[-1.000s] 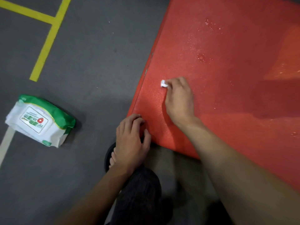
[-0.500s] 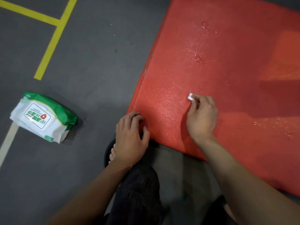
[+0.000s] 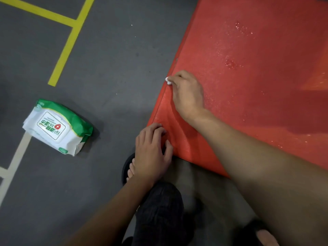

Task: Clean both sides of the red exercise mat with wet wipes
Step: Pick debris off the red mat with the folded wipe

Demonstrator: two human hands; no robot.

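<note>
The red exercise mat [image 3: 257,71] lies flat on the grey floor and fills the upper right; wet patches glisten on it. My right hand [image 3: 188,94] is closed on a small white wad of wet wipe [image 3: 168,81] and presses it against the mat's left edge. My left hand [image 3: 152,153] rests with bent fingers on the mat's near left corner, pinning it down. A green and white pack of wet wipes [image 3: 56,126] lies on the floor to the left, lid closed.
Yellow tape lines [image 3: 65,48] cross the grey floor at upper left, and a pale line [image 3: 14,164] runs at lower left. My bare foot in a black sandal [image 3: 128,170] and my dark trouser knee [image 3: 159,213] are just below the mat's corner.
My right hand has slid the wipe from the mat's inner area leftward and up to its left edge. My left hand has stayed on the corner.
</note>
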